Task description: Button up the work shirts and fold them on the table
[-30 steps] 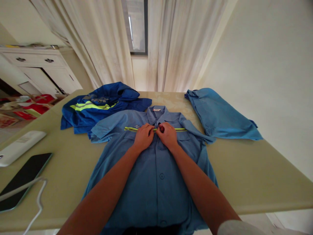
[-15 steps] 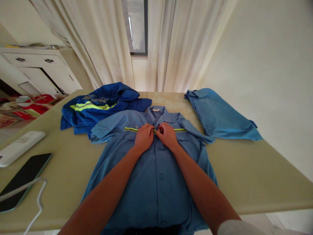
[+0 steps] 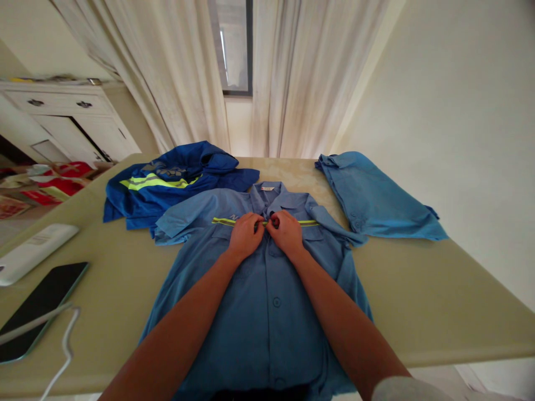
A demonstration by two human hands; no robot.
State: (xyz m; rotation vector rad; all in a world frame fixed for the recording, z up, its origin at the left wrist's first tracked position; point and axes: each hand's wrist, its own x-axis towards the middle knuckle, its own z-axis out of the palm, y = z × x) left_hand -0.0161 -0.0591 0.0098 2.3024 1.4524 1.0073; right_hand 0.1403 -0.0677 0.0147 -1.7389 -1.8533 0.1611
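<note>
Head view: both hands' fingers (image 3: 257, 225) are staying pinched on the light-blue cotton work shirt (image 3: 267, 301) placket, barely shifting; buttoning is continuing.

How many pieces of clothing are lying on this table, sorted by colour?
Light blue: 2, the shirt that the left hand and right hand pinch near its collar, and the folded garment at the far right.
Dark blue with a yellow stripe: 1, the jacket.
Total: 3

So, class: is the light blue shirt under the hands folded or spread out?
Spread out: the light blue shirt lies flat, front up, on the table, sleeves out to both sides, collar away from the person.
</note>
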